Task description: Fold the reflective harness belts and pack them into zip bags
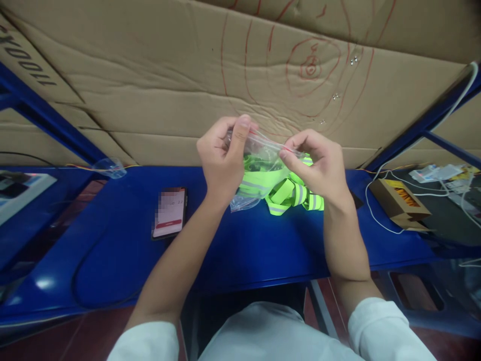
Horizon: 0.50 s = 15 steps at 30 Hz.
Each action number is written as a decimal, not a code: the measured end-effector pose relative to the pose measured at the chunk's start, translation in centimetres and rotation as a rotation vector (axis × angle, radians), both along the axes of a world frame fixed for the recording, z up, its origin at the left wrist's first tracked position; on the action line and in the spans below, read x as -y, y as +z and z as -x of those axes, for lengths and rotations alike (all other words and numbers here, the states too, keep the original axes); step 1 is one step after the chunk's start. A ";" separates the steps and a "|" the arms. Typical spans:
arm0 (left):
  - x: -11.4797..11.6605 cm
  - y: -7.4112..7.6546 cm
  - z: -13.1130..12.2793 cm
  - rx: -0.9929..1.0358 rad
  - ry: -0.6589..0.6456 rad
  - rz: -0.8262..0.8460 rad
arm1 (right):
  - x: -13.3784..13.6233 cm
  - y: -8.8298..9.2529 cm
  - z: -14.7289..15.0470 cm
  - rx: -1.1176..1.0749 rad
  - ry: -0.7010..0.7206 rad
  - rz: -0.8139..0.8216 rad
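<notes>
My left hand (221, 160) pinches the top edge of a clear plastic bag (259, 165), thumb and forefinger closed on its corner at about eleven o'clock. My right hand (319, 168) grips the same edge at two o'clock, fingertips pressed together on the seal. Inside the bag, and spilling out below, is a neon-green reflective vest (289, 193), resting, I think, on the blue table (263, 245). A phone (169, 212) lies at eight o'clock.
</notes>
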<state>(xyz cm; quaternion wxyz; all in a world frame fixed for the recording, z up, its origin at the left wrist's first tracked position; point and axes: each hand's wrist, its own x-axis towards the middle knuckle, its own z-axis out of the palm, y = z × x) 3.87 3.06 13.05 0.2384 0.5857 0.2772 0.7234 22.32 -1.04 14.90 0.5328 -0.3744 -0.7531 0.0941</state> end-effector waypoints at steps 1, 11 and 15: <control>-0.1 0.0 0.0 0.004 0.011 -0.010 | -0.1 0.0 -0.2 -0.012 0.019 0.024; -0.6 -0.6 -0.3 -0.014 -0.034 -0.016 | -0.1 0.5 -0.6 -0.019 -0.017 0.034; 0.0 -0.2 -0.4 -0.031 0.013 -0.027 | 0.0 0.5 -0.4 -0.021 0.010 0.070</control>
